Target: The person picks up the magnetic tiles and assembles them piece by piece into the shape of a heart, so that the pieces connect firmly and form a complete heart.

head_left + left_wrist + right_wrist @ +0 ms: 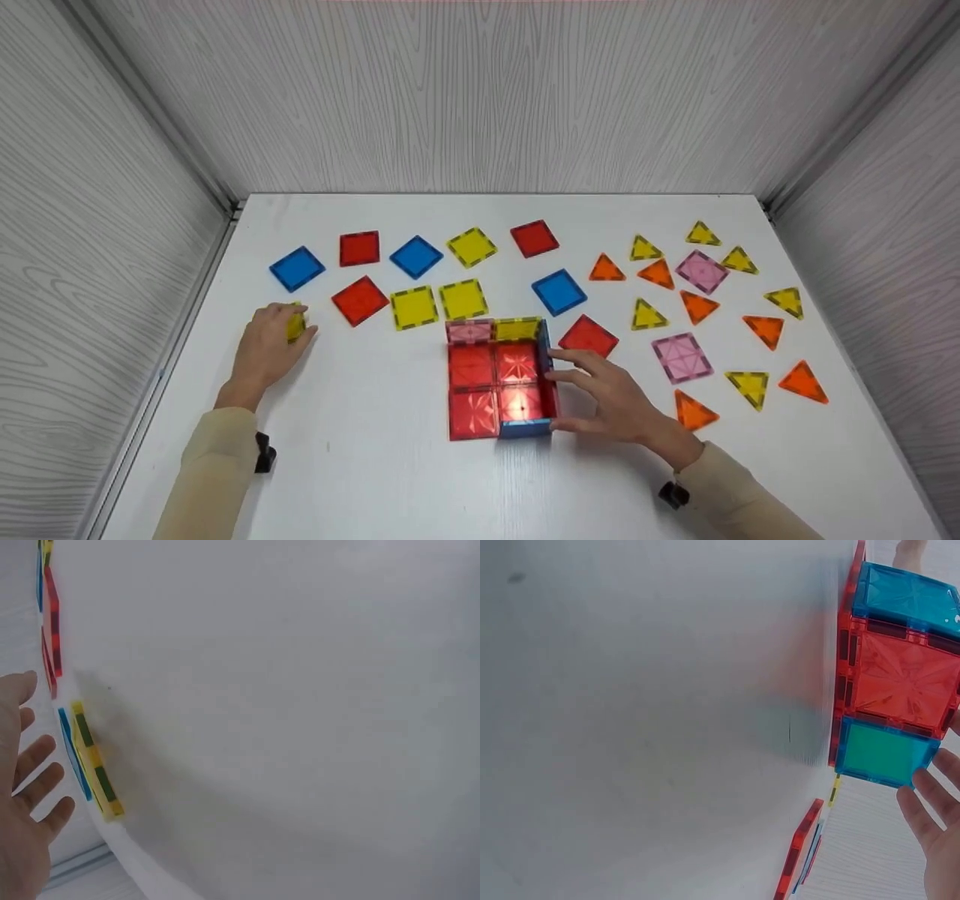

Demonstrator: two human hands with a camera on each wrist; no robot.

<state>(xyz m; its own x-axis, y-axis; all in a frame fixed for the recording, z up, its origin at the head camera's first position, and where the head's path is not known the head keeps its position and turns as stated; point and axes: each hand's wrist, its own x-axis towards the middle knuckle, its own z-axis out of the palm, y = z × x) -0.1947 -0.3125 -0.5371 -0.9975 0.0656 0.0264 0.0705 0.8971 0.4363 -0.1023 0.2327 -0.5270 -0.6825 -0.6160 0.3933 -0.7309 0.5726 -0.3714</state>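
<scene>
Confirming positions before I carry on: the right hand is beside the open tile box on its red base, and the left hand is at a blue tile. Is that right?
Not quite: the left hand is at a yellow tile, as the head view shows. The right hand is beside the open tile box on its red base.

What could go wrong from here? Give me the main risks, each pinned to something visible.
The right hand is at the build's right wall, a blue tile beside a red one; too much sideways push might shift or topple it.

The front blue tile has no upright neighbor on its left, so a knock there might fold it over.

The loose red square lies close to that hand, which could nudge it.
</scene>
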